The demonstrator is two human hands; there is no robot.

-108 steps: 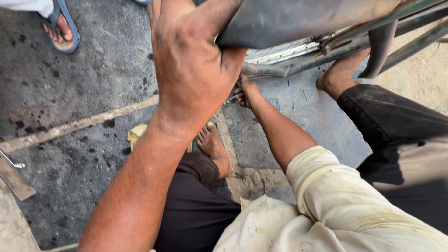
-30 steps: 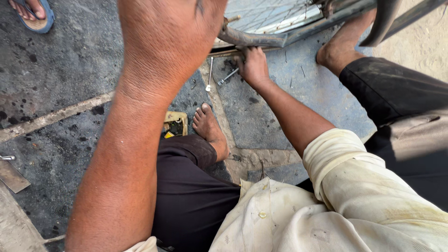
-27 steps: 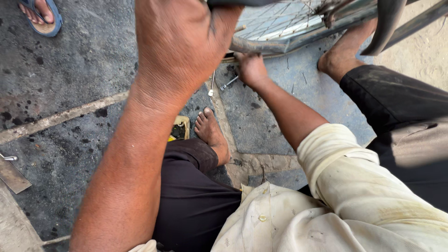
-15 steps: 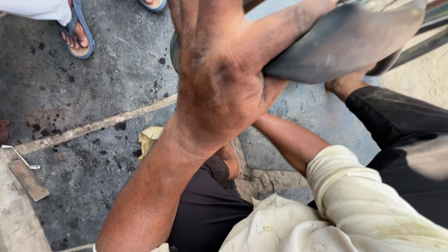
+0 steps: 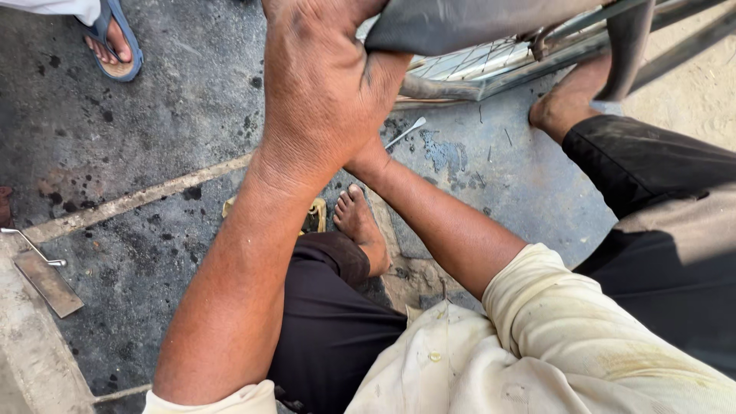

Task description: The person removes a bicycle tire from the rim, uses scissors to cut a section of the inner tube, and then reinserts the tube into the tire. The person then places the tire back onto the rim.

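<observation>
Stained concrete floor (image 5: 153, 115) under left hand (image 5: 326, 84) gripping smooth rubber tyre (image 5: 468, 23).

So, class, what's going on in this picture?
A person sits on a stained concrete floor beside a bicycle wheel. The left hand grips the dark tyre from above. The right arm reaches under it, and its hand is hidden behind the left wrist. A thin metal tool lies on the ground. Someone's sandalled foot stands nearby.

The tyre (image 5: 475, 23) looks like matt dark rubber, dusty and smooth. The rim (image 5: 491, 80) and spokes (image 5: 468, 61) are dull bare metal. The floor (image 5: 176, 115) is rough, oil-stained concrete. The shirt (image 5: 537, 345) is soiled, creased cream cloth.
</observation>
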